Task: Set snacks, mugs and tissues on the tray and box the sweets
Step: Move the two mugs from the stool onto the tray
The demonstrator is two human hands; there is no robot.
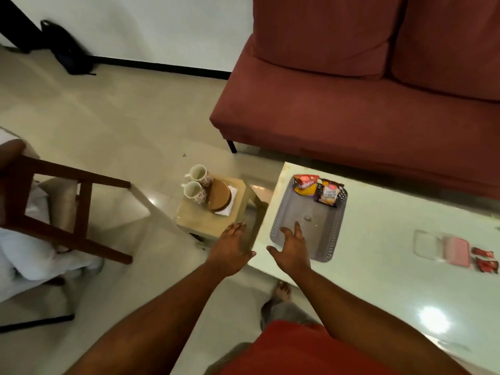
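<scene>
A home living room: red sofa (351, 104), low table (378, 253), tiled floor (121, 117).

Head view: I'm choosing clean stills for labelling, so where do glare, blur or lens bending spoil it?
In the head view, glare burns out a patch of the white table at lower right; the black bag by the wall is smeared, the left hand and right hand slightly soft; the wide lens bows the sofa and the wall's base.
</scene>
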